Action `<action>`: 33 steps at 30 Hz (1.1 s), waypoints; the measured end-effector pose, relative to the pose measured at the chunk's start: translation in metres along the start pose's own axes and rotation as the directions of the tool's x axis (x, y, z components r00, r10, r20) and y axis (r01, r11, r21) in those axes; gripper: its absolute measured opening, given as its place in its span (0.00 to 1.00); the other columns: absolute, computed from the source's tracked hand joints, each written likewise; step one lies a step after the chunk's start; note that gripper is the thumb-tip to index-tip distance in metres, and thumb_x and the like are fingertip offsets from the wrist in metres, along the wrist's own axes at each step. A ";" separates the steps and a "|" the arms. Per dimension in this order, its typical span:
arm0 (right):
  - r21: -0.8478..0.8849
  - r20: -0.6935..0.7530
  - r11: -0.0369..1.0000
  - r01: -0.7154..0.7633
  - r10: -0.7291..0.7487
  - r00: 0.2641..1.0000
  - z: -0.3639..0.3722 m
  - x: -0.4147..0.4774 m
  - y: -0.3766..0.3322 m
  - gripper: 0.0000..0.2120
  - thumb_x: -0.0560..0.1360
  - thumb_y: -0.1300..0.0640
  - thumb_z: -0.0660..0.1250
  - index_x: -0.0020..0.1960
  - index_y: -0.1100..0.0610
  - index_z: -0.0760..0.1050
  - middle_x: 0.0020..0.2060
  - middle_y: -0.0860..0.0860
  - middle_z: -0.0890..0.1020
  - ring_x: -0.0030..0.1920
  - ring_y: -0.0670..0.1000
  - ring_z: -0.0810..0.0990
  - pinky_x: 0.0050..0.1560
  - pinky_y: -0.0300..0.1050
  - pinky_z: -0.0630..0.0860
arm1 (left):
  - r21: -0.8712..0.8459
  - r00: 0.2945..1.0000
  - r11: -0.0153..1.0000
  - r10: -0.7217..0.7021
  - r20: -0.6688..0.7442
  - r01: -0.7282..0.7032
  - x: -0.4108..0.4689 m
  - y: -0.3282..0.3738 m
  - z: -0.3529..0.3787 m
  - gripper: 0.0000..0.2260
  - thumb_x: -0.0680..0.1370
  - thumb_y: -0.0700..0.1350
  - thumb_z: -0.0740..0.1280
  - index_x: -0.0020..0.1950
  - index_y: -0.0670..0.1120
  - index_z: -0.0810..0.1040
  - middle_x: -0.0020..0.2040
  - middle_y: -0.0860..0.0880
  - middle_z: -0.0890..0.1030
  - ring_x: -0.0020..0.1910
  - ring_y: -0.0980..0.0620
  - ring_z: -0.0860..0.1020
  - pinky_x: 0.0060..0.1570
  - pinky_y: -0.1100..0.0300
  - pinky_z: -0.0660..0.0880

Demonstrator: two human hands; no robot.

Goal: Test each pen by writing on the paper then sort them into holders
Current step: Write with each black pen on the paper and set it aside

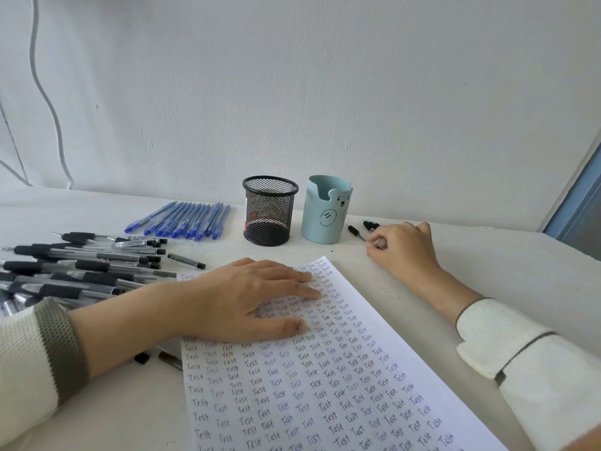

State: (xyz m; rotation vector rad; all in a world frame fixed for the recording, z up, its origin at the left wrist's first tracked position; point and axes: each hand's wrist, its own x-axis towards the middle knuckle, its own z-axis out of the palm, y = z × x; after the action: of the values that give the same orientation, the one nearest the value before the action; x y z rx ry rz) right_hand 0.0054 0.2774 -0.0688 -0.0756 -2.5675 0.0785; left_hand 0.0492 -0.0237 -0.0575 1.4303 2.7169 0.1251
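Dozens of black pens [81, 268] lie heaped at your far left on the white table [504, 265], and behind them a row of blue pens [185, 221] sits side by side. Your left hand [240, 297] lies flat with straight fingers, pressing the upper part of the paper [325, 392], which is filled with rows of the handwritten word "Test" and slants toward you. Behind the sheet stand two holders, near each other but apart: the black mesh holder [270, 211], then the pale blue bear holder [325, 209]. Just right of the bear holder a few loose black pens [356, 233] lie on the table. Your right hand [403, 252] rests there with fingers curled down at them, and you cannot tell whether they grip one
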 end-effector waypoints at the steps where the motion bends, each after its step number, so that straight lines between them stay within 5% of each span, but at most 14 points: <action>1: 0.033 -0.012 0.999 -0.025 0.025 1.000 0.000 0.000 0.001 0.06 0.75 0.54 0.66 0.44 0.50 0.82 0.35 0.45 0.81 0.45 0.52 0.78 0.53 0.47 0.60 | 0.005 1.000 1.000 0.000 0.001 0.000 0.000 0.000 0.000 0.27 0.76 0.72 0.48 0.75 0.70 0.54 0.77 0.68 0.53 0.75 0.67 0.52 0.74 0.61 0.48; 11: 0.094 -0.064 0.993 -0.073 0.079 0.995 0.006 0.002 0.009 0.08 0.76 0.52 0.68 0.40 0.54 0.80 0.39 0.49 0.76 0.45 0.54 0.78 0.49 0.47 0.67 | 0.003 1.000 1.000 0.014 -0.015 -0.014 0.001 -0.001 0.001 0.27 0.76 0.72 0.48 0.75 0.70 0.55 0.77 0.68 0.53 0.75 0.67 0.52 0.75 0.59 0.50; 13: 0.286 -0.020 0.958 -0.016 0.023 1.000 0.000 -0.002 -0.004 0.09 0.76 0.49 0.69 0.40 0.52 0.82 0.37 0.47 0.76 0.39 0.49 0.76 0.43 0.45 0.68 | 0.004 0.999 1.000 0.020 -0.026 -0.020 0.002 -0.002 0.002 0.27 0.76 0.71 0.49 0.75 0.69 0.55 0.77 0.68 0.53 0.75 0.67 0.52 0.75 0.60 0.50; 16: 0.673 0.191 0.738 0.041 -0.226 0.955 -0.012 -0.014 -0.037 0.07 0.75 0.49 0.72 0.44 0.51 0.85 0.37 0.44 0.76 0.34 0.42 0.70 0.39 0.35 0.66 | 0.010 0.999 1.000 0.019 -0.035 -0.019 0.000 -0.001 0.000 0.27 0.77 0.71 0.50 0.76 0.69 0.56 0.77 0.67 0.54 0.75 0.67 0.53 0.75 0.59 0.51; 18: 0.758 0.287 0.652 0.016 -0.355 0.890 -0.015 -0.021 -0.048 0.06 0.73 0.49 0.73 0.48 0.49 0.86 0.42 0.45 0.77 0.41 0.42 0.74 0.44 0.31 0.69 | 0.001 0.999 1.000 0.004 -0.044 -0.004 -0.002 0.002 -0.001 0.27 0.77 0.70 0.51 0.76 0.67 0.55 0.76 0.66 0.58 0.74 0.65 0.58 0.73 0.61 0.54; 21: 0.723 0.330 0.689 0.044 -0.401 0.854 -0.013 -0.025 -0.046 0.07 0.70 0.46 0.75 0.49 0.41 0.85 0.50 0.43 0.76 0.58 0.43 0.73 0.63 0.36 0.65 | -0.085 0.985 0.993 -0.087 -0.147 0.075 0.000 -0.002 -0.009 0.22 0.79 0.65 0.52 0.74 0.64 0.62 0.71 0.61 0.69 0.67 0.62 0.69 0.69 0.61 0.64; 24: 0.704 0.339 0.709 0.047 -0.393 0.855 -0.011 -0.024 -0.042 0.07 0.71 0.46 0.75 0.48 0.37 0.84 0.54 0.39 0.76 0.62 0.40 0.69 0.67 0.41 0.60 | 0.026 0.943 0.976 -0.200 -0.265 0.214 -0.001 -0.032 -0.034 0.13 0.82 0.55 0.59 0.65 0.59 0.75 0.62 0.61 0.75 0.63 0.60 0.72 0.67 0.58 0.69; 28: 0.726 0.332 0.687 0.034 -0.394 0.857 -0.011 -0.024 -0.044 0.10 0.76 0.53 0.71 0.48 0.37 0.84 0.54 0.39 0.76 0.63 0.42 0.70 0.72 0.47 0.61 | 0.182 0.930 0.912 -0.353 -0.104 0.367 -0.019 -0.086 -0.060 0.07 0.76 0.55 0.70 0.53 0.60 0.82 0.55 0.59 0.77 0.58 0.57 0.73 0.63 0.54 0.69; 33: 0.730 0.330 0.683 0.025 -0.384 0.863 -0.011 -0.023 -0.045 0.12 0.78 0.56 0.67 0.48 0.39 0.85 0.54 0.41 0.76 0.63 0.42 0.71 0.73 0.52 0.62 | 0.093 0.929 0.925 -0.371 0.016 0.368 -0.023 -0.101 -0.055 0.05 0.75 0.54 0.73 0.39 0.61 0.81 0.49 0.60 0.80 0.51 0.60 0.77 0.61 0.53 0.73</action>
State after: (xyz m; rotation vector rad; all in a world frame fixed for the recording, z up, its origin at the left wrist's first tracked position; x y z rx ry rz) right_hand 0.0294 0.2311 -0.0686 0.6127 -2.7858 1.1204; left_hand -0.0256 -0.1019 -0.0126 0.8981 2.9365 -0.0406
